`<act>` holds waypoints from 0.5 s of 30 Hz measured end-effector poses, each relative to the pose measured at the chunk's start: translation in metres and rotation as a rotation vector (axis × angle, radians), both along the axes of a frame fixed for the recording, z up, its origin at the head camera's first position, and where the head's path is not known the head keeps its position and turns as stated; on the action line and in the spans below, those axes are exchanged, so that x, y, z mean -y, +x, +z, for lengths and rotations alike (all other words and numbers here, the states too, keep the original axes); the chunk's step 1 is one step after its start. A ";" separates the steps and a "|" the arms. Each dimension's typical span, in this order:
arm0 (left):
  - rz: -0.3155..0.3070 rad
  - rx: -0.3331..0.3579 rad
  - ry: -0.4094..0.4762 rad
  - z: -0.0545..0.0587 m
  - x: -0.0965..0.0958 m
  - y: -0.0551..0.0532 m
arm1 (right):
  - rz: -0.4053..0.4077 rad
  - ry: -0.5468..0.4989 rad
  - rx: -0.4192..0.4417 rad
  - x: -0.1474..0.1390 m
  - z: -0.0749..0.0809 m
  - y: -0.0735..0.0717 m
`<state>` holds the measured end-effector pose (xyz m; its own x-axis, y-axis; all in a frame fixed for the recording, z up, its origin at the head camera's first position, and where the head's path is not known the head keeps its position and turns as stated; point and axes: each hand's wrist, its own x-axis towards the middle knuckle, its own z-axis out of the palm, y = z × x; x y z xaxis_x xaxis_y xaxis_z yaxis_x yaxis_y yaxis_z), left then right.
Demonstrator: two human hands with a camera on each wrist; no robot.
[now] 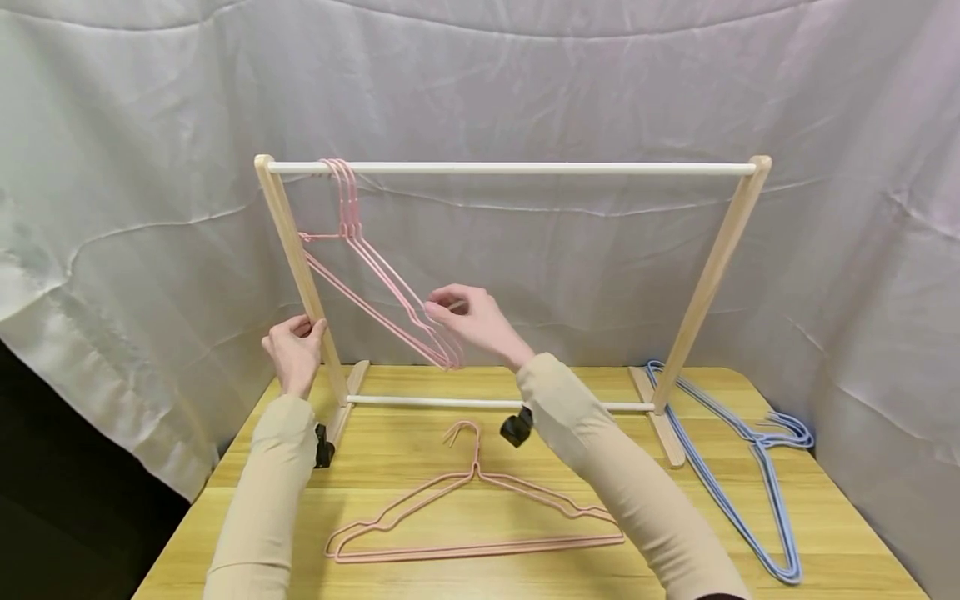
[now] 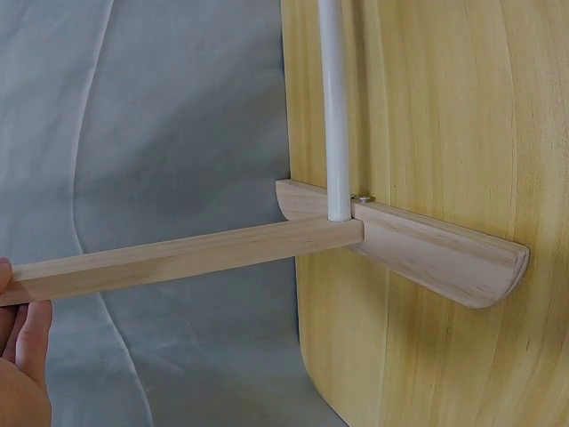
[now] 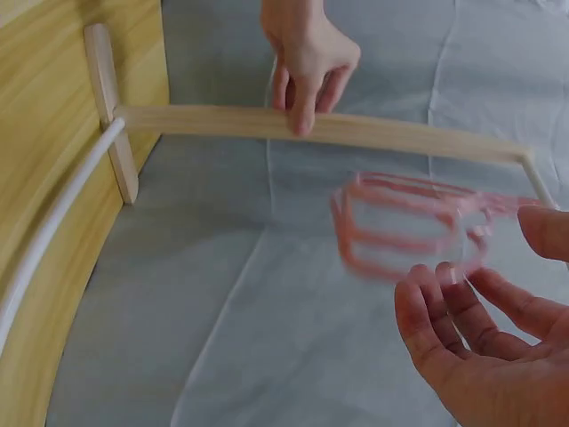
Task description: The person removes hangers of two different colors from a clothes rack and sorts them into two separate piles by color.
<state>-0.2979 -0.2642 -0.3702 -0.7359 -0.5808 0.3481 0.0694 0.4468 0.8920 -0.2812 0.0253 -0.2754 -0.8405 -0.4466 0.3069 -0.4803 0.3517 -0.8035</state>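
Note:
My left hand [image 1: 292, 350] grips the left wooden post [image 1: 294, 237] of a small clothes rack, with the thumb on one face and fingers on the other. Several pink hangers [image 1: 354, 208] hang by their hooks near the left end of the white top rail [image 1: 555, 168]. They tilt, their near ends swung low toward my right hand [image 1: 480, 321]. Beside those ends, the right fingers are loosely bent, the thumb apart from them. In the right wrist view the pink hangers [image 3: 400, 240] look blurred beyond the fingertips, with nothing between finger and thumb.
Pink hangers [image 1: 480, 550] lie overlapped on the wooden table [image 1: 420, 450] in front of the rack. A stack of blue hangers [image 1: 776, 500] lies at the right, partly behind the rack's right foot [image 1: 663, 425]. A white lower bar [image 1: 427, 402] joins the posts. Grey curtain [image 1: 525, 92] surrounds the table.

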 end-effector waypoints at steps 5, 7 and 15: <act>0.000 -0.006 -0.004 0.001 -0.001 -0.001 | -0.029 -0.016 -0.003 0.022 0.003 -0.004; -0.002 -0.005 -0.002 0.000 -0.001 -0.001 | -0.060 -0.028 -0.015 0.025 0.003 -0.005; 0.002 -0.009 0.003 -0.001 0.000 -0.002 | -0.178 -0.079 -0.037 0.032 0.002 -0.004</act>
<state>-0.3000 -0.2641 -0.3711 -0.7312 -0.5837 0.3532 0.0767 0.4440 0.8927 -0.2850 -0.0071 -0.2732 -0.8914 -0.2650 0.3676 -0.4460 0.3698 -0.8150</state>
